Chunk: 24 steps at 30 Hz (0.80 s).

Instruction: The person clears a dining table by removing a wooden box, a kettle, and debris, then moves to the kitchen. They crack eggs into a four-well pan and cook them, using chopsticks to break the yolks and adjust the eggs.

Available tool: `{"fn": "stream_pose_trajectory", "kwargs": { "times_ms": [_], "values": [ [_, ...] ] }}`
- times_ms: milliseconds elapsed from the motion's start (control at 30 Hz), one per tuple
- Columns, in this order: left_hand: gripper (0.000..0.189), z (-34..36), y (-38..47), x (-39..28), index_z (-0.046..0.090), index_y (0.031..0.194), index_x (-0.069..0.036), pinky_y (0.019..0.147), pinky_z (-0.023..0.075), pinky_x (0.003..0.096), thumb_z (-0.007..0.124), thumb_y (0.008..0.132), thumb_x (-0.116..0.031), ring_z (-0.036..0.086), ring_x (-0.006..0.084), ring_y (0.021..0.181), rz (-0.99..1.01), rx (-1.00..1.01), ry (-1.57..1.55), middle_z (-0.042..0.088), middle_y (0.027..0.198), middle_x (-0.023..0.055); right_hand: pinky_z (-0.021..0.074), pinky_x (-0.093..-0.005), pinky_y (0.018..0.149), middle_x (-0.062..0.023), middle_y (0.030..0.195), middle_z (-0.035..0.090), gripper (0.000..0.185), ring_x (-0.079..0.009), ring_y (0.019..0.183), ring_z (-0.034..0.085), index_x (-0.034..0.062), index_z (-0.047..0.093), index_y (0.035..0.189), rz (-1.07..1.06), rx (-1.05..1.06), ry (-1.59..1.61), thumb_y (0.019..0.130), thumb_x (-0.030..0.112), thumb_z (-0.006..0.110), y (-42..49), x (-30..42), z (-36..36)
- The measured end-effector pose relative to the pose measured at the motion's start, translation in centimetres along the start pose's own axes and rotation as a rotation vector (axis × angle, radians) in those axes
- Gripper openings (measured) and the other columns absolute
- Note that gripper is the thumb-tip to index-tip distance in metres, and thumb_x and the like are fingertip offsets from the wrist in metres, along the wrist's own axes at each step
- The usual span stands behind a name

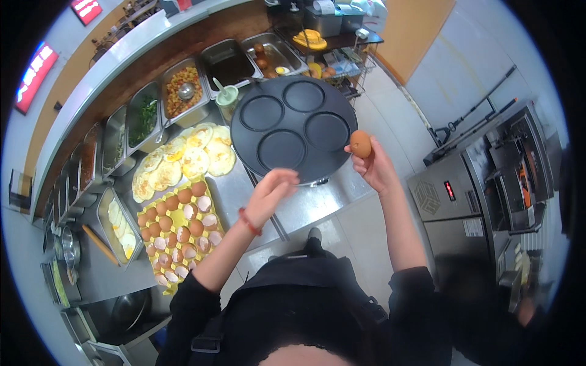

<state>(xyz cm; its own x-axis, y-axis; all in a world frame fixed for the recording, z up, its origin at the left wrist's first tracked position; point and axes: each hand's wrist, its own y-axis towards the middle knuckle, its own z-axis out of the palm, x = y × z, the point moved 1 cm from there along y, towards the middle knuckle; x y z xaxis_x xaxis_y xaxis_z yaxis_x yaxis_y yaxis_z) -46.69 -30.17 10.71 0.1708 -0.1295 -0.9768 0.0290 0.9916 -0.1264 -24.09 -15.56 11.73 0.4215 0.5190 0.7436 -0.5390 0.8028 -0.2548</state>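
My right hand [373, 169] holds a brown egg [360, 144] upright in its fingers, just beyond the right rim of a round black griddle [293, 116]. A small cracked dent shows low on the eggshell. Over the griddle's front edge hovers my left hand [277, 190], slightly blurred, fingers loosely curled and nothing visible in them. The griddle has several shallow round wells, all bare. To its left lies a yellow egg tray [181, 219] with whole brown eggs and broken shells. Fried eggs [187, 158] overlap on the steel counter behind the tray.
Steel pans of food line the back, among them diced topping with a ladle [186, 91] and brown eggs in liquid [261, 57]. A green lidded container [226, 99] stands against the griddle. Left are a tray of fried eggs [121, 228] and a wooden rolling pin [100, 244].
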Motion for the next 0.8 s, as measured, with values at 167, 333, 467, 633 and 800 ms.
{"fn": "stream_pose_trajectory", "kwargs": {
  "times_ms": [167,333,467,633,800],
  "values": [
    [0.034,2.7,9.0,-2.8,0.046,0.121,-0.002,0.080,0.0443,0.0263,0.047,0.087,-0.008,0.055,0.0137,0.093,0.207,-0.064,0.285,0.054,0.112,0.0080,0.0308,-0.0190,0.042,-0.0124,0.088,0.057,0.037,-0.0086,0.054,0.042,0.0063,0.045,0.107,0.187,0.021,-0.297,0.096,0.039,0.032,3.6,0.4,1.8],
    [0.037,2.9,13.1,-3.1,0.049,0.119,-0.001,0.079,0.0446,0.0230,0.055,0.083,-0.006,0.056,0.0122,0.093,0.060,0.064,0.113,0.056,0.110,0.0109,0.0327,-0.0204,0.045,-0.0019,0.078,0.054,0.032,-0.0076,0.056,0.043,0.0077,0.050,0.102,0.113,0.057,-0.444,0.095,0.035,0.034,5.8,0.1,1.9],
    [0.036,2.5,14.1,-2.9,0.051,0.113,-0.001,0.078,0.0464,0.0247,0.061,0.079,-0.008,0.057,0.0133,0.091,0.044,-0.015,0.332,0.057,0.106,0.0103,0.0356,-0.0194,0.046,-0.0017,0.079,0.053,0.027,-0.0066,0.056,0.047,0.0072,0.048,0.107,0.075,0.106,-0.631,0.092,0.029,0.044,6.9,0.6,1.4],
    [0.035,1.9,15.5,-3.0,0.051,0.108,-0.001,0.078,0.0478,0.0252,0.065,0.076,-0.008,0.057,0.0150,0.090,0.062,-0.031,0.442,0.057,0.102,0.0103,0.0427,-0.0208,0.051,-0.0036,0.084,0.056,0.037,-0.0078,0.061,0.053,0.0048,0.047,0.113,-0.053,0.211,-0.801,0.083,0.020,0.060,7.4,1.2,1.3],
    [0.039,1.6,16.3,-3.0,0.049,0.109,0.000,0.079,0.0494,0.0251,0.066,0.076,-0.009,0.056,0.0150,0.091,-0.039,0.053,0.233,0.055,0.102,0.0118,0.0426,-0.0183,0.053,-0.0038,0.088,0.057,0.038,-0.0063,0.064,0.052,0.0034,0.046,0.115,-0.058,0.280,-0.929,0.081,0.014,0.060,7.7,2.3,1.1]
  ]
}}
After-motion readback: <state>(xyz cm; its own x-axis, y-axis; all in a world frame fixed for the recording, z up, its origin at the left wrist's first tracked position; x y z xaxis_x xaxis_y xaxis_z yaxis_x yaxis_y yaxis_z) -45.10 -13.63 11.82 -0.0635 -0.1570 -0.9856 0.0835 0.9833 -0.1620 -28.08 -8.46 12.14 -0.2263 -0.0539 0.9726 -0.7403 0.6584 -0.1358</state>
